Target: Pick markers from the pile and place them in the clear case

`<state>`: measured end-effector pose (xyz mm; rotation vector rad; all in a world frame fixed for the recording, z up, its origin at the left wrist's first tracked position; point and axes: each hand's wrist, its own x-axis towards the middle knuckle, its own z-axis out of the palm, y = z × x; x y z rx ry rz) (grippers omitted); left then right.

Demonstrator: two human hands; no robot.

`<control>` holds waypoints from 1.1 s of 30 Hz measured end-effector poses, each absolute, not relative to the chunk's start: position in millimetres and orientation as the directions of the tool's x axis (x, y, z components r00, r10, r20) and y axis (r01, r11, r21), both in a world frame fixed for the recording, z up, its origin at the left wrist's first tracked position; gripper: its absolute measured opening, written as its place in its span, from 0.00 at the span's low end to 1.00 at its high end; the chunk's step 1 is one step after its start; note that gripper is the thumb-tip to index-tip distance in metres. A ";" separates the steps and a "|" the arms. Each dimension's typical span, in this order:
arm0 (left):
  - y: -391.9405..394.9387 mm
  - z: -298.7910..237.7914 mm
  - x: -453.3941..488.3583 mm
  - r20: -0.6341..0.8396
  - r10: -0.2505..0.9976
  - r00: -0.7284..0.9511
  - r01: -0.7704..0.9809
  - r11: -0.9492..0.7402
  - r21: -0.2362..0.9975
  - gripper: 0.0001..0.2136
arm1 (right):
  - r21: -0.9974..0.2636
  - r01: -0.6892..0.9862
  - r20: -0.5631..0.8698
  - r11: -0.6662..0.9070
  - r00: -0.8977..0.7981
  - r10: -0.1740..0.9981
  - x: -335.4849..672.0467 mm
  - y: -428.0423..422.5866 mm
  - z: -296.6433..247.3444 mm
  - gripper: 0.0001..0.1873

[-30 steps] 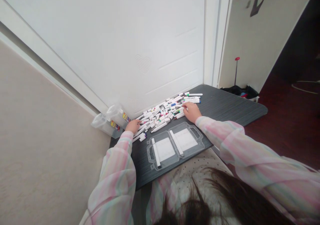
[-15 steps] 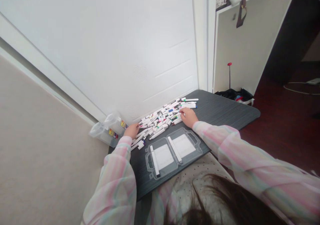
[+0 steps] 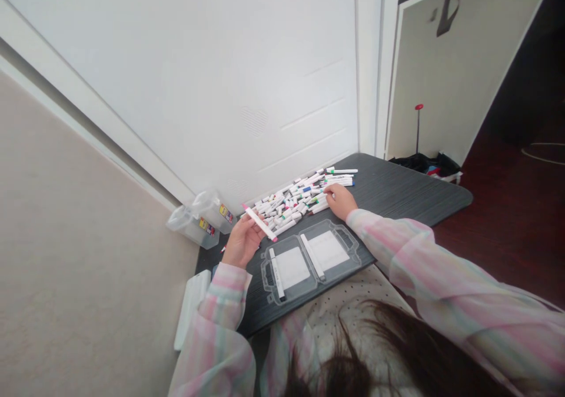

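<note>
A white marker with pink ends [image 3: 261, 223] is in my left hand [image 3: 242, 241], palm turned up, lifted over the left side of the table. My right hand [image 3: 341, 201] rests at the right edge of a pile of white markers [image 3: 293, 200] with caps of many colours. Its fingers are bent together on the pile; whether a marker is between them is hidden. In front of the pile lies an open clear plastic case [image 3: 313, 262]. One white marker with a dark end [image 3: 277, 274] lies in its left half, another [image 3: 312, 257] in its right half.
Two clear plastic bins [image 3: 194, 226] with yellow labels stand at the table's left end. A white panel [image 3: 247, 62] rises behind the dark table [image 3: 397, 188]. On the left, a white flat object [image 3: 193, 309] shows beside my sleeve. A cabinet [image 3: 432, 79] stands to the right.
My left hand has picked up a pink-ended marker, drawn back from the pile and turned palm up. The right hand stays at the pile's right edge. The view has shifted slightly.
</note>
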<state>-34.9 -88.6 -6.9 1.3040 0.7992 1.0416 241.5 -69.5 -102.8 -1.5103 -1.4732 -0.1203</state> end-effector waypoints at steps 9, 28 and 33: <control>-116.8 -10.0 -12.0 0.085 0.873 0.479 -0.383 0.121 0.916 0.10 | -0.580 0.789 0.646 0.203 0.293 0.705 243.6 -71.2 -103.6 0.10; -136.2 -13.1 -4.6 0.130 0.834 0.536 -0.442 0.146 0.885 0.09 | -0.624 0.757 0.623 0.194 0.332 0.709 245.1 -72.2 -103.0 0.10; -135.8 -15.2 -4.3 0.130 0.834 0.536 -0.444 0.148 0.884 0.08 | -0.630 0.749 0.625 0.203 0.334 0.706 245.3 -72.3 -102.9 0.10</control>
